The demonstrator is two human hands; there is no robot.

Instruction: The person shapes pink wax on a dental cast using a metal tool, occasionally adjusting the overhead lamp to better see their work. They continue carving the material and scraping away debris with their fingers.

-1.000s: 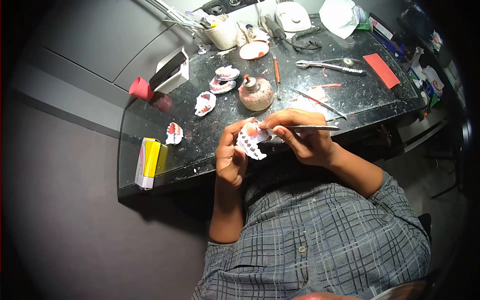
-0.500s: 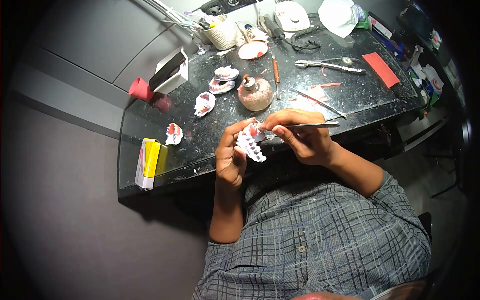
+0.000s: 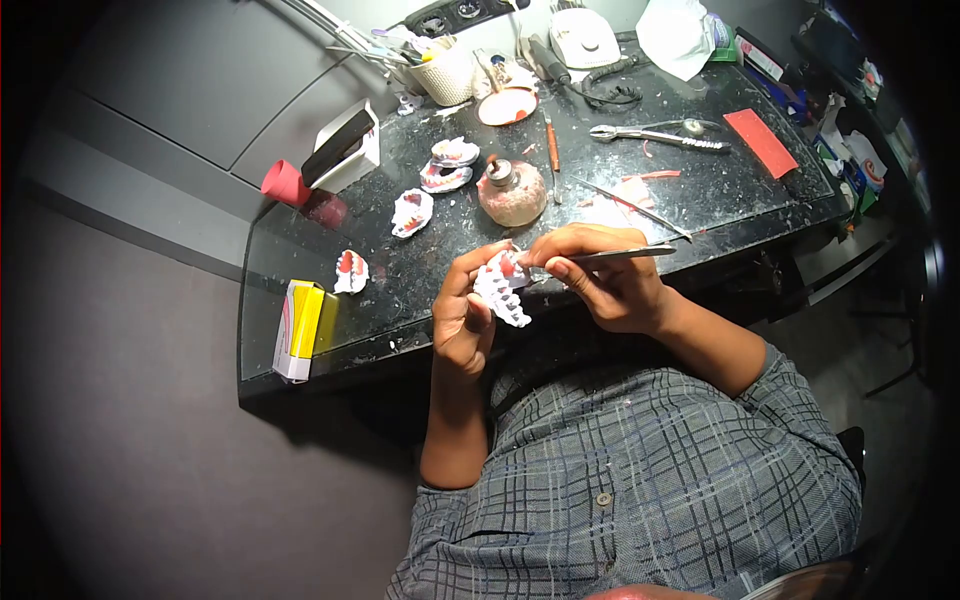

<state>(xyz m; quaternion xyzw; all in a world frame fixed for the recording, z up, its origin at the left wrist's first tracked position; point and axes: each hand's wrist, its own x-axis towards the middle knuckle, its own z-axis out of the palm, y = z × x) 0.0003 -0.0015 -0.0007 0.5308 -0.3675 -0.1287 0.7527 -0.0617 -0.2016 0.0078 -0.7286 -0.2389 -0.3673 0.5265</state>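
Note:
My left hand (image 3: 463, 318) is closed around the edge of a white dental cast (image 3: 502, 293) with teeth and a patch of red wax. It is held up in front of the bench's near edge. A slim metal carving tool (image 3: 625, 252) lies in my right hand (image 3: 607, 283), pinched between thumb and fingers. Its working end is hidden by the fingers, which meet the upper part of the cast. Beyond my hands a round spirit burner (image 3: 513, 194) with a metal neck stands on the bench.
Other dental casts (image 3: 411, 212) sit on the black bench (image 3: 390, 320), left of the burner. Behind lie a wooden-handled tool (image 3: 552, 147), metal pliers (image 3: 660, 136), a pointed instrument (image 3: 640, 209) and a red wax sheet (image 3: 762, 143). A yellow box (image 3: 305, 331) stands at the left edge.
The bench items appear slightly lower in view, as the camera shifted a little. Both hands keep their hold on the cast and the tool.

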